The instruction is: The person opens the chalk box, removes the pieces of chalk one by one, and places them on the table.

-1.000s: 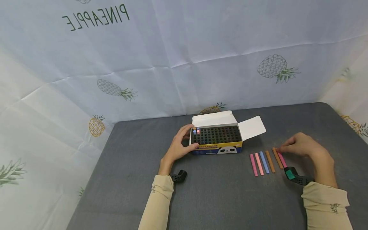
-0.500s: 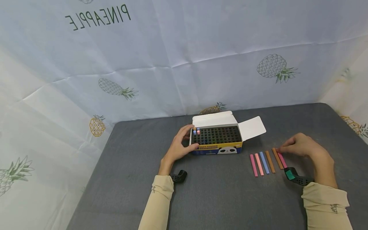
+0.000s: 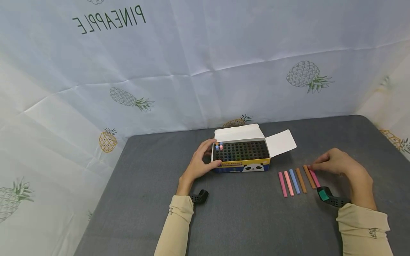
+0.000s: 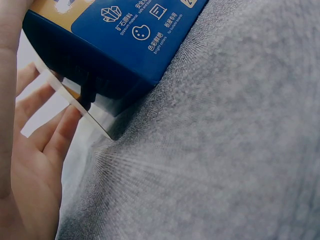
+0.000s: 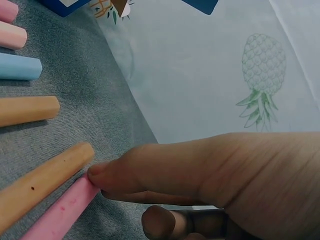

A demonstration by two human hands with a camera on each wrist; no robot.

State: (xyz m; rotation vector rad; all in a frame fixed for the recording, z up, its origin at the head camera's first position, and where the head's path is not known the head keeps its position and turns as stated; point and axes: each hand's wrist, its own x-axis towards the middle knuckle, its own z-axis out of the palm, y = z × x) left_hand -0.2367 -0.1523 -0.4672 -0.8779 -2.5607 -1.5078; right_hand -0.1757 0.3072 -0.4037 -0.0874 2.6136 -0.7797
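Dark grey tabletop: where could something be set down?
Free tabletop: left of the left hand, and between the beige sleeves, below the blue-yellow cardboard box. Crowded: right of the box, where six slender pink, blue and brown sticks lie by the right hand.

Mirrored letters are spelling "PINEAPPLE" across the backdrop cloth [image 3: 205, 64]. The chalk box [image 4: 125, 60] is carrying Chinese characters with "gypsum material," "bright colors" and "for bulletin boards" on blue. The right sleeve [image 3: 358, 229] is showing "Lets" before unclear letters; the left sleeve's [image 3: 174, 225] print is blurring.
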